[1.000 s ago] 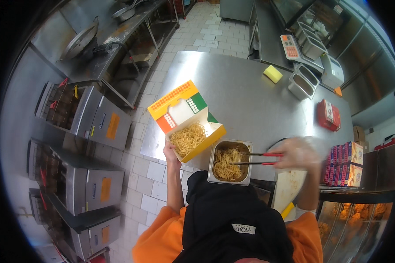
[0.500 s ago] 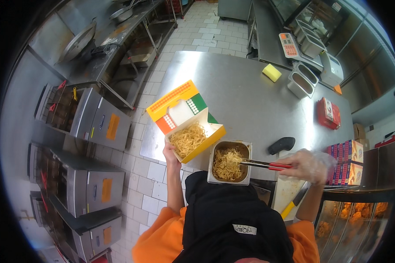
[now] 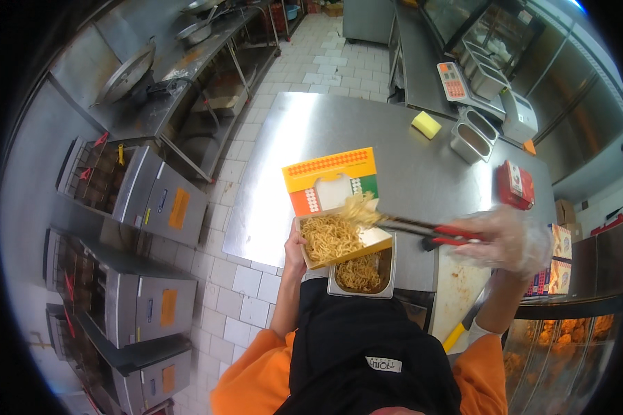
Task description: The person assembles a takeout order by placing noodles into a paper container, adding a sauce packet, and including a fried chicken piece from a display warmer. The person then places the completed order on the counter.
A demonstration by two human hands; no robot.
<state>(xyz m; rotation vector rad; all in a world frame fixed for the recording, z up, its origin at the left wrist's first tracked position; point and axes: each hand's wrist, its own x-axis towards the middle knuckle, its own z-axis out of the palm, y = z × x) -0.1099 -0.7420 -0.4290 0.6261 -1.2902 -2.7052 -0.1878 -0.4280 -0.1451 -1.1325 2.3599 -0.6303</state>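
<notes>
My left hand (image 3: pixel 295 253) grips the near left corner of an open cardboard takeaway box (image 3: pixel 329 171), whose patterned lid stands up at the back. Noodles (image 3: pixel 325 238) fill much of the box. In my gloved right hand (image 3: pixel 509 242) are tongs with red grips (image 3: pixel 457 234), closed on a clump of noodles (image 3: pixel 358 209) above the box's right side. Partly under the box, a steel pan (image 3: pixel 383 285) at the table's near edge holds more noodles (image 3: pixel 356 274). The right hand and the clump are blurred by motion.
On the steel table (image 3: pixel 270 180) are a yellow sponge (image 3: pixel 426 125), two steel containers (image 3: pixel 472 142) and a red box (image 3: pixel 516 185). A knife with a yellow handle (image 3: pixel 455 337) lies on a cutting board (image 3: pixel 453 283) at the near right. Fryers (image 3: pixel 169 207) line the left.
The box has moved right, partly over the pan, and turned. The tongs have risen out of the pan with noodles and now hold them over the box.
</notes>
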